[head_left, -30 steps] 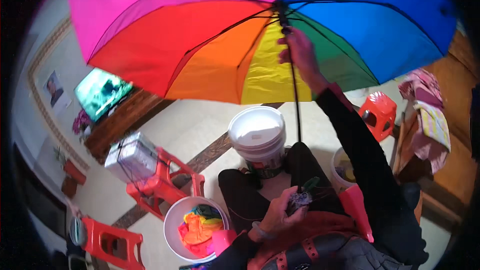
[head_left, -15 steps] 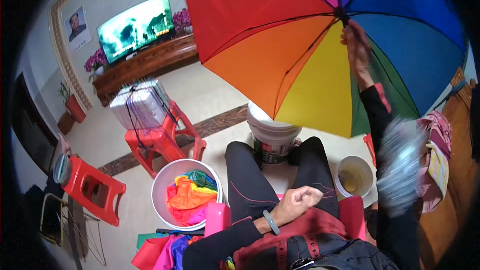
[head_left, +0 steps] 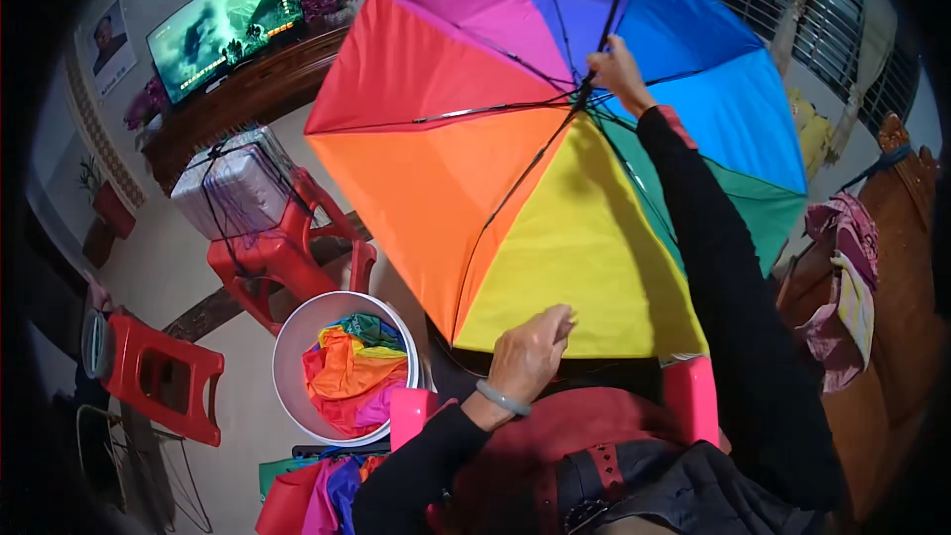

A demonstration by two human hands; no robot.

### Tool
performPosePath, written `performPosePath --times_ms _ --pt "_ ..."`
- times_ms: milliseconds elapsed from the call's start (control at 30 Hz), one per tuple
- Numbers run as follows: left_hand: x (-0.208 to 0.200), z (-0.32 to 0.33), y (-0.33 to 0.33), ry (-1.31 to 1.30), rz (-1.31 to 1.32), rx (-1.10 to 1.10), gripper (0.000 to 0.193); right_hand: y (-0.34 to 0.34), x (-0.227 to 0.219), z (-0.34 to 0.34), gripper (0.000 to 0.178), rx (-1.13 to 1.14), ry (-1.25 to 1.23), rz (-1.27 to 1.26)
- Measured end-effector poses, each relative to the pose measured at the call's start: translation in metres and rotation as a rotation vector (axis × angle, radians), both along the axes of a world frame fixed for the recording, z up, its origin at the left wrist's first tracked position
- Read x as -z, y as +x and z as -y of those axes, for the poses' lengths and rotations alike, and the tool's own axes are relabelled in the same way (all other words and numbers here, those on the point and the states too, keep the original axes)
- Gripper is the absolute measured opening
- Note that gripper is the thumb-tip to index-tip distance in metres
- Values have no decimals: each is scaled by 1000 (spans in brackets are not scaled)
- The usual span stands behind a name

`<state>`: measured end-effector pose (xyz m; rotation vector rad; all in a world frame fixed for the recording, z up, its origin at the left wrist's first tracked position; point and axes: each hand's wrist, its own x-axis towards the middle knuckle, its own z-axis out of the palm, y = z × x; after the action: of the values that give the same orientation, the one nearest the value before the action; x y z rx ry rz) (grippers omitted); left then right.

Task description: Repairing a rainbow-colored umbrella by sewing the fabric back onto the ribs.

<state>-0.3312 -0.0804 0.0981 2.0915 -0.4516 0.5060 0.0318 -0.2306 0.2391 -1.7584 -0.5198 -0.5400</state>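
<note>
A rainbow-coloured umbrella point(head_left: 396, 178) is spread out in front of me, its inner side with the dark ribs toward me. My right hand point(head_left: 622, 77) is closed round its black shaft, close to where the ribs meet. The shaft points away from me, past the upper edge of the picture. My left hand point(head_left: 530, 352), with a pale bangle at the wrist, is held closed at the near edge of the yellow panel. Whether anything is between its fingers cannot be made out. The umbrella covers most of my lap.
On my left a white bucket point(head_left: 282, 376) holds crumpled rainbow cloth, with more coloured cloth point(head_left: 307, 495) below it. Red stools point(head_left: 267, 248) stand farther left, one bearing a tied white bundle point(head_left: 238, 188). A lit television point(head_left: 228, 25) is at the back. Pink cloth point(head_left: 837, 307) hangs at right.
The umbrella has come lower and nearer over my lap, and its shaft now shows. A blurred clear thing by my right arm is out of sight. My left hand has risen to the yellow panel's edge.
</note>
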Motion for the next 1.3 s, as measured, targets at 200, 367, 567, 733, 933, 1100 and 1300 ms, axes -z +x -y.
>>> performPosePath --times_ms 200,367,567,733,933,1100,1300 --pt "68 -18 58 17 -42 -148 15 -47 80 -32 39 -413 -385 -457" --pt "62 -27 66 -197 -296 -173 22 -173 117 -19 31 -704 -1207 38" --pt "44 -41 61 -485 -447 -86 27 -248 92 43 22 -526 -820 53" --pt "10 -50 59 -714 -392 -153 28 -258 61 124 15 -152 -626 -54" --pt "5 -50 58 -672 -401 -216 28 -279 79 170 11 -108 -382 -331" --pt "5 -49 53 -653 -407 -226 28 -292 104 167 10 -135 -360 -443" --pt "2 -43 52 -644 -427 -250 28 -295 152 133 12 -352 -781 -197"
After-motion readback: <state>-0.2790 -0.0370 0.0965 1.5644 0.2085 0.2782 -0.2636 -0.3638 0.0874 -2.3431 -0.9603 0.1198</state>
